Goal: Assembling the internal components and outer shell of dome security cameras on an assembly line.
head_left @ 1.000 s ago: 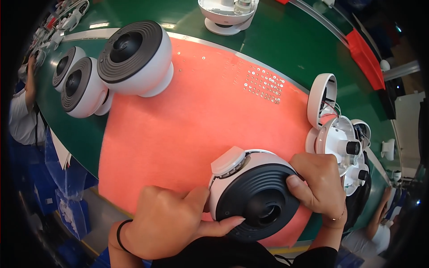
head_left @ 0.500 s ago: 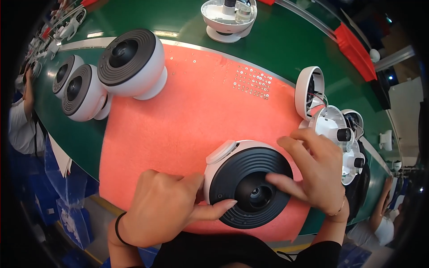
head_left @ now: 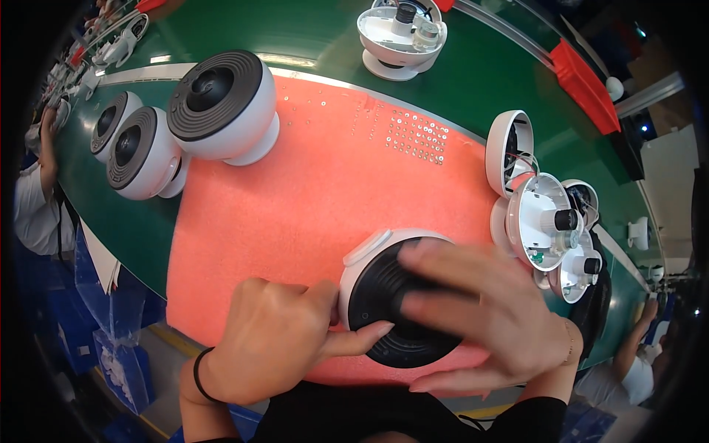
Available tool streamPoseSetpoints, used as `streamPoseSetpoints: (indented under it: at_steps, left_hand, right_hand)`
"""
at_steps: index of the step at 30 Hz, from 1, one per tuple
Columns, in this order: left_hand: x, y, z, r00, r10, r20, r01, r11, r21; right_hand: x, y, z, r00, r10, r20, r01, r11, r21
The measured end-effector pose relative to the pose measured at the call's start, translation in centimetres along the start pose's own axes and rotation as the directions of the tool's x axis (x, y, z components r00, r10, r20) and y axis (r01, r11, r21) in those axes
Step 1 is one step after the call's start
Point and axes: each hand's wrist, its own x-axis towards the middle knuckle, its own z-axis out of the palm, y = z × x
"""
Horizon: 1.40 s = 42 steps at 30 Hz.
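Left grip [head_left: 277, 343] is clamping the near-left edge of a round white device [head_left: 380, 289], its thumb lying along the black ringed face [head_left: 410, 353] and its bent fingers pressing against the white side. Right grip [head_left: 502, 321] is spreading its fingers apart above that same face, not closing on anything; blur is hiding whether its fingertips are touching the surface or only hovering over it.

The device is sitting on the orange mat [head_left: 295, 214], at the edge nearest the person, directly between the two hands. From the left grip it is lying to the right; from the right grip it is lying to the left and underneath. Both hands are standing equally near, the left touching the rim, the right covering the centre and right part of the face. Being round, the device is showing no clear long axis; its face is pointing upward, and a raised white tab [head_left: 367, 248] is jutting from its far-left side.

Beyond, small metal pieces [head_left: 418, 136] are lying in rows on the mat, and an opened white unit [head_left: 538, 221] is standing to the right on the green counter [head_left: 473, 70].
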Motion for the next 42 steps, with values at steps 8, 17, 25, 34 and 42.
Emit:
streamPoseSetpoints:
  at_steps: [8, 17, 25, 34, 42]
  left_hand:
    - [0.8, -0.8, 0.4, 0.927, -0.114, 0.357, 0.291, 0.818, -0.495]
    - [-1.2, 2.0, -2.8, 0.979, 0.063, -0.193, -0.151, 0.86, -0.488]
    - [1.5, 0.9, -6.5, 0.968, 0.068, -0.242, -0.205, 0.77, -0.605]
    - [8.2, 6.2, -7.1, 0.922, -0.269, -0.28, -0.331, -0.169, -0.928]
    - [15.1, 6.9, -8.4, 0.87, -0.33, -0.366, -0.403, -0.049, -0.914]
  right_hand:
    - [-1.6, 2.6, 1.4, 0.733, 0.624, 0.271, -0.642, 0.505, 0.577]
    - [0.2, 0.0, 1.6, 0.929, 0.301, -0.214, -0.207, 0.904, 0.374]
    - [3.2, -2.0, -1.0, 0.858, 0.419, -0.296, -0.173, 0.781, 0.601]
    - [6.4, -4.8, -3.9, 0.696, 0.016, -0.718, -0.04, 0.999, -0.016]
    - [8.9, -1.6, -6.3, 0.529, 0.239, -0.814, -0.135, 0.971, 0.197]
